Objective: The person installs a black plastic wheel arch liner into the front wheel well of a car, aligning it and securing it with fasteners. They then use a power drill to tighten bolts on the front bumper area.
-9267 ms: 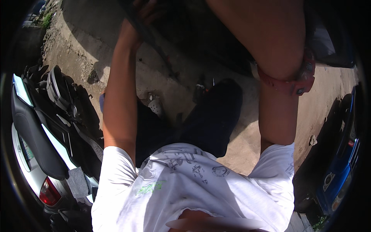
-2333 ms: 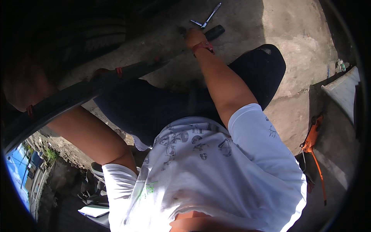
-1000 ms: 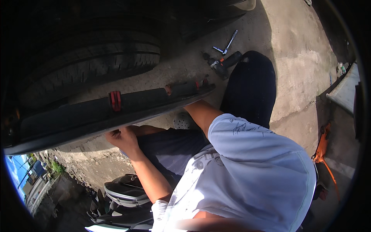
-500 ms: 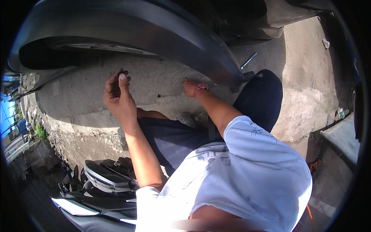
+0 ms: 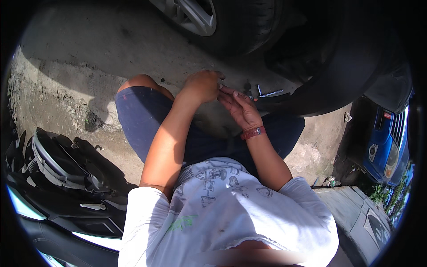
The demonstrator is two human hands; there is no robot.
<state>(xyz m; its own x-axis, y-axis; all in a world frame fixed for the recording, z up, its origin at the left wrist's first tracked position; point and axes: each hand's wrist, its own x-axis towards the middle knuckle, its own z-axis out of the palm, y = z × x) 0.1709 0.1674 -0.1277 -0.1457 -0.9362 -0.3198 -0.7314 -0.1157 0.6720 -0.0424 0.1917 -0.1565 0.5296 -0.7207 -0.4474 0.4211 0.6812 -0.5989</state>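
Observation:
My left hand (image 5: 202,86) is over the concrete in front of me, back upward and fingers curled closed. Its fingertips meet those of my right hand (image 5: 242,110), and whatever is between them is too small or hidden to make out. My right hand is palm up, with a red wristband (image 5: 253,132) at the wrist. Its fingers reach toward the left hand and its thumb stands apart. Just beyond the right hand, a shiny metal wrench-like tool (image 5: 270,93) with an angled end lies on the ground beside a small dark piece (image 5: 247,87).
A car tyre (image 5: 242,26) with a silver wheel rim (image 5: 195,15) stands ahead. A dark curved car body panel (image 5: 329,89) extends at the right. A motorcycle (image 5: 66,200) is at the lower left. A blue vehicle (image 5: 388,144) is at the far right.
My hands have come together; before, they were well apart, the right near the dark panel's lower edge. The view has shifted, bringing the wheel and blue vehicle into sight.

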